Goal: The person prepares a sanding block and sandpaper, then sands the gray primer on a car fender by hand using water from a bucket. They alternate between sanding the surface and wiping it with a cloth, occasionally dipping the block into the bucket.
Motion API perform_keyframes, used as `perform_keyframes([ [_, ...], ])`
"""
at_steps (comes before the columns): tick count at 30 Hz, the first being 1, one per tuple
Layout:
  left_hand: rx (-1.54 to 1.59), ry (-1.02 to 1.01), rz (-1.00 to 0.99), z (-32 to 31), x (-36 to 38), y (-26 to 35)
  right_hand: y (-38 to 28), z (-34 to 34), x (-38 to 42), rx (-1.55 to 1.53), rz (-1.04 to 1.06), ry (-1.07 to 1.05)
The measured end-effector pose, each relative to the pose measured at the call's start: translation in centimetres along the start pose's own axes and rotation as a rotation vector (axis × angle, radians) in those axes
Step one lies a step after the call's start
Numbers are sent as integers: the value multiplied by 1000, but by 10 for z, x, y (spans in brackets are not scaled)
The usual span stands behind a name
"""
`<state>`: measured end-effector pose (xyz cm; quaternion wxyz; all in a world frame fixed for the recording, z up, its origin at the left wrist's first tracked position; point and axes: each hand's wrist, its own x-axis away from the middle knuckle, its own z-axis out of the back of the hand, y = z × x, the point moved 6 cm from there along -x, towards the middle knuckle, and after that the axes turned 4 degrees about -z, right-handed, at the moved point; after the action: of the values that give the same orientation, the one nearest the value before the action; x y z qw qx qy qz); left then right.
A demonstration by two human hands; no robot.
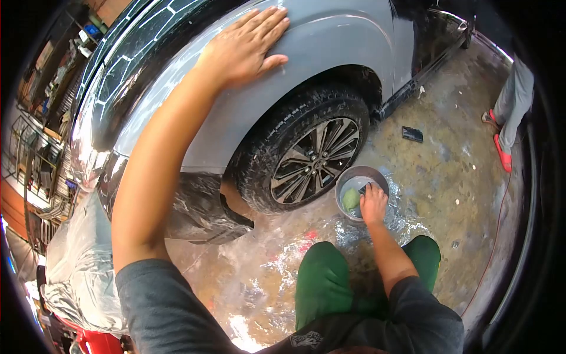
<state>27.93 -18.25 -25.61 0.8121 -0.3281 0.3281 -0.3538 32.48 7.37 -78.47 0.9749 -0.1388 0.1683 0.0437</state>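
Observation:
My left hand (247,48) lies flat on the dull grey front fender (336,44) of a car, its fingers stretched out and the thumb apart. Down by the wheel (316,158), my right hand (374,203) reaches into a round bucket (340,205) of greyish water. Its fingers are bent around a small dark piece (364,189), mostly hidden, whose kind I cannot make out. Beside that hand in the bucket is a pale green lump (351,199), like a sponge or cloth.
A flat black rectangular piece (413,134) lies on the wet, stained floor (436,183). At the right stands another person (514,97) in grey trousers and red footwear. A thin red hose or cord (492,251) runs along the floor. Plastic sheeting (82,265) covers something at the left.

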Motion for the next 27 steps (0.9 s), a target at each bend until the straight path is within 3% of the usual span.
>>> perform_keyframes([
  [4, -144, -62, 5, 17, 35, 4, 1, -5, 0, 5, 14, 10],
  [22, 9, -209, 122, 65, 157, 14, -3, -7, 0, 67, 22, -11],
  [25, -1, -230, 154, 72, 179, 17, 0, -9, -1, 31, 25, -51],
  [27, 2, -262, 170, 77, 195, 21, 7, 1, -5, -120, -9, 29],
])
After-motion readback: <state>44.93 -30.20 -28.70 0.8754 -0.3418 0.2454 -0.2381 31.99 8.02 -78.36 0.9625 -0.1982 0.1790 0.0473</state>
